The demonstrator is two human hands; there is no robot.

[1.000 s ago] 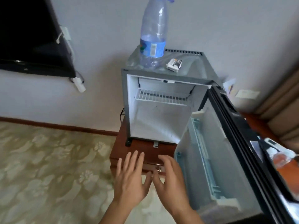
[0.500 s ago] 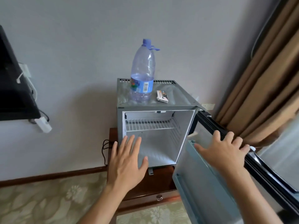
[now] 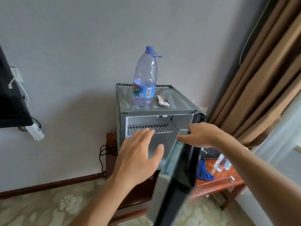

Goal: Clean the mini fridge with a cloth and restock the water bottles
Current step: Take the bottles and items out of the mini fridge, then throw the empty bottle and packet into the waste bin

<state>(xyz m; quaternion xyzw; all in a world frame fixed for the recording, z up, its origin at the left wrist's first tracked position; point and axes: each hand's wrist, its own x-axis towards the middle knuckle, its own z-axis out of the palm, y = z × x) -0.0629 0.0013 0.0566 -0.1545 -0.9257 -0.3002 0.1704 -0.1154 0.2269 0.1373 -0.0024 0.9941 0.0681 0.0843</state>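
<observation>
The grey mini fridge [image 3: 179, 104] stands with its door [image 3: 179, 176] swung partway, seen edge-on. Inside, only a wire shelf [image 3: 162, 127] shows. A large clear water bottle [image 3: 145, 79] with a blue cap stands upright on the fridge top. My left hand [image 3: 138, 157] hovers flat with spread fingers in front of the fridge interior, holding nothing. My right hand [image 3: 201, 134] grips the top edge of the door. A blue cloth [image 3: 204, 172] lies on the wooden side table [image 3: 216, 181] behind the door.
A small white packet [image 3: 163, 100] lies on the fridge top beside the bottle. Clear glassware [image 3: 220, 162] stands on the side table. Brown curtains [image 3: 260, 79] hang at right, a wall-mounted TV [image 3: 9, 103] at left. A black cable [image 3: 104, 154] loops beside the dark cabinet.
The door has swung inward from wide open to edge-on. My right hand went from resting on the door to gripping its top edge. My left hand rose in front of the interior.
</observation>
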